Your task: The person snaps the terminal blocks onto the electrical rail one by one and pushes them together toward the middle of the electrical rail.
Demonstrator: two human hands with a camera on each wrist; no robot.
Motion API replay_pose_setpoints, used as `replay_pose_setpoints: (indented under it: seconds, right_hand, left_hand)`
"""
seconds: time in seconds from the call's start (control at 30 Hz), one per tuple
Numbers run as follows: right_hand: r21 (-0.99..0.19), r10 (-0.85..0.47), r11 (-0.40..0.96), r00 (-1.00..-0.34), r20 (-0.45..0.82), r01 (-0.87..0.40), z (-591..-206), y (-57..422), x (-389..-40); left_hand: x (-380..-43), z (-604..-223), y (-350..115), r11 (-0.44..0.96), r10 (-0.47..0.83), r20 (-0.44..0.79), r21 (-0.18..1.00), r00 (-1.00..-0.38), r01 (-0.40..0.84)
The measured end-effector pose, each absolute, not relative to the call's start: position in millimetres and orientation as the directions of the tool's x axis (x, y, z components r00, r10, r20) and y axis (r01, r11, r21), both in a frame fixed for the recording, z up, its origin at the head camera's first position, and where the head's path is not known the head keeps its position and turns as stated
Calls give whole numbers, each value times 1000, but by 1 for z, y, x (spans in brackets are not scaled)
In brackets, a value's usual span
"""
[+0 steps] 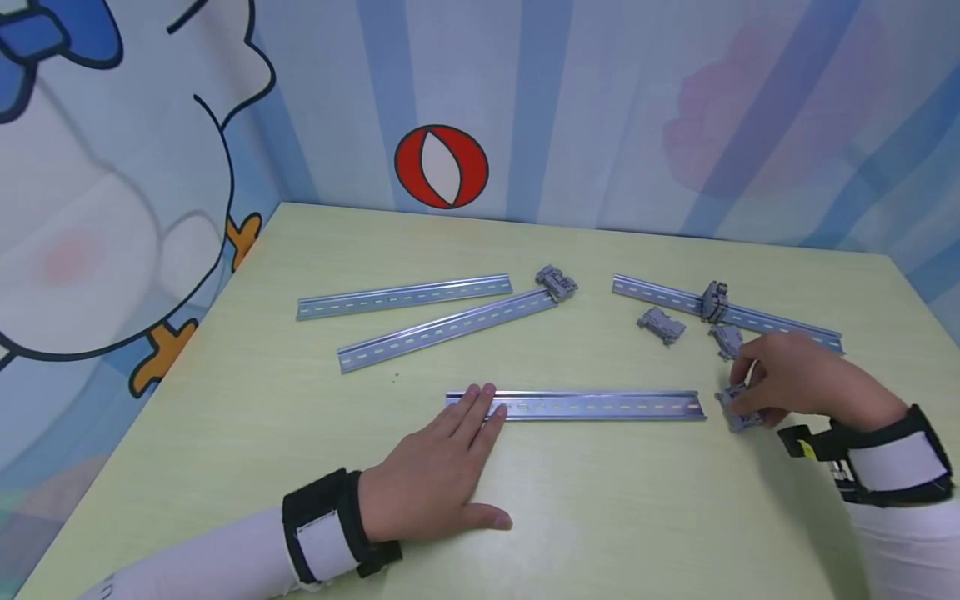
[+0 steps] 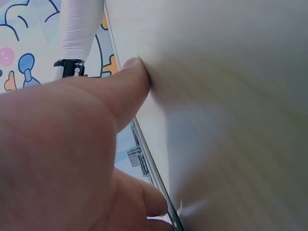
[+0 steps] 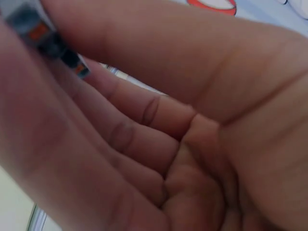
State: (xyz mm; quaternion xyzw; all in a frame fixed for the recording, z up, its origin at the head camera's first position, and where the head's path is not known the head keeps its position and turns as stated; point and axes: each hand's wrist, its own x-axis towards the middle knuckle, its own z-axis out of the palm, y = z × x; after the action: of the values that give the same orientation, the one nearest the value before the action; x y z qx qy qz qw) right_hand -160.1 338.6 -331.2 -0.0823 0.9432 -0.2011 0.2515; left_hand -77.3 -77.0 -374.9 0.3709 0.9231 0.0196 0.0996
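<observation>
A slotted metal DIN rail (image 1: 600, 406) lies crosswise on the table in front. My left hand (image 1: 438, 475) rests on its left end with straight fingers, thumb spread out on the tabletop. Just past the rail's right end, my right hand (image 1: 798, 383) pinches a grey terminal block (image 1: 738, 408) between thumb and fingers. In the right wrist view the block (image 3: 41, 33) shows orange and dark parts at the fingertips, and the rest of it is hidden. The left wrist view has the thumb (image 2: 130, 91) close, with the rail (image 2: 154, 173) edge-on beyond it.
Two more rails (image 1: 405, 297) (image 1: 450, 329) lie at the back left, a terminal block (image 1: 557, 282) at one's end. Another rail (image 1: 783, 324) at the back right carries a block (image 1: 715, 302). Loose blocks (image 1: 661, 325) (image 1: 726, 340) lie before it. A printed wall (image 1: 600, 125) stands behind the table.
</observation>
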Motion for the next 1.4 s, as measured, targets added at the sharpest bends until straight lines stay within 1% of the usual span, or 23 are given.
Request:
replay_pose_setpoints:
  seconds: [0.17, 0.33, 0.53, 0.67, 0.93, 1.17, 1.4]
  right_hand:
    - [-427, -274, 902, -842, -465, -58, -331, 327, -155]
    - [-415, -273, 907, -848, -455, -69, -331, 320, -152]
    - [-477, -300, 876, -850, -433, -66, -329, 309, -149]
    - [-485, -300, 872, -859, -416, -70, -332, 303, -148]
    - [-438, -265, 894, -905, -333, -101, -334, 299, -147]
    - [-414, -245, 905, -913, -327, -95, -337, 296, -147]
    - [-407, -272, 900, -931, -244, -156, -336, 288, -151]
  left_hand:
    - [-77, -375, -77, 724, 688, -171, 102, -705, 682]
    - [-77, -376, -76, 724, 688, -173, 101, -705, 682]
    - [-77, -376, -76, 723, 690, -180, 108, -702, 683]
    - [-77, -376, -75, 721, 691, -181, 113, -700, 683]
    - [-77, -377, -76, 714, 699, -177, 135, -692, 687]
    - [-76, -378, -75, 715, 698, -171, 128, -695, 687]
    - [-78, -377, -77, 714, 699, -151, 113, -699, 691]
